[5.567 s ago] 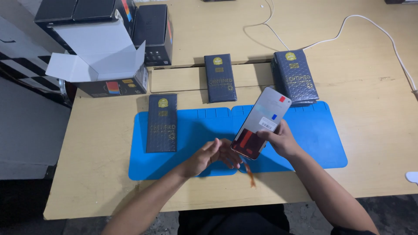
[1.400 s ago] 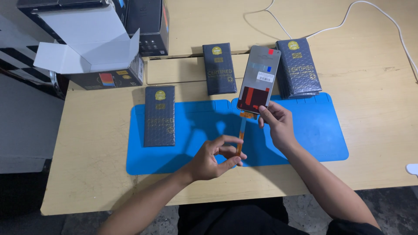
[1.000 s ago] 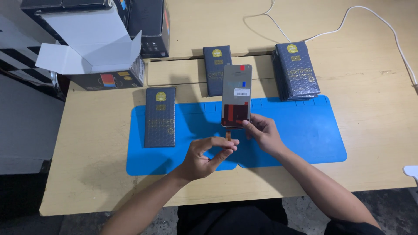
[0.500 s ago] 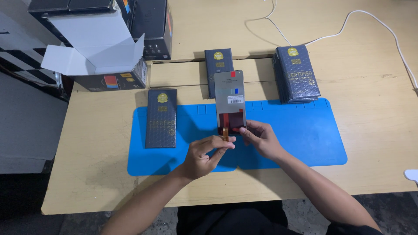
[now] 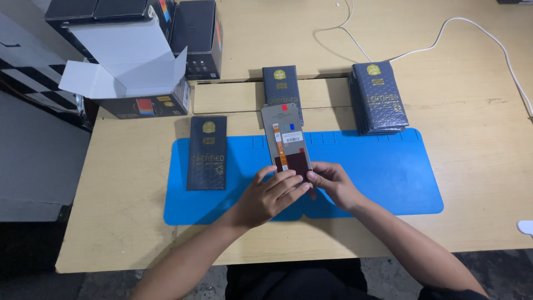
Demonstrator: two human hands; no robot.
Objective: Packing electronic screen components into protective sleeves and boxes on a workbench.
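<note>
At the centre of the frame, a phone screen panel (image 5: 287,143) is being laid on the blue mat (image 5: 383,172), its lower end pinched by left hand (image 5: 270,195) and right hand (image 5: 331,184) fingers; pressing flat seems next.

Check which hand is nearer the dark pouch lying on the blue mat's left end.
Left. The left hand sits just right of the dark pouch, on the grey screen panel. The right hand is farther right, beyond the panel.

A single head-worn view looks steeply down from above the seated person onto the light wooden table (image 5: 472,183), near
</note>
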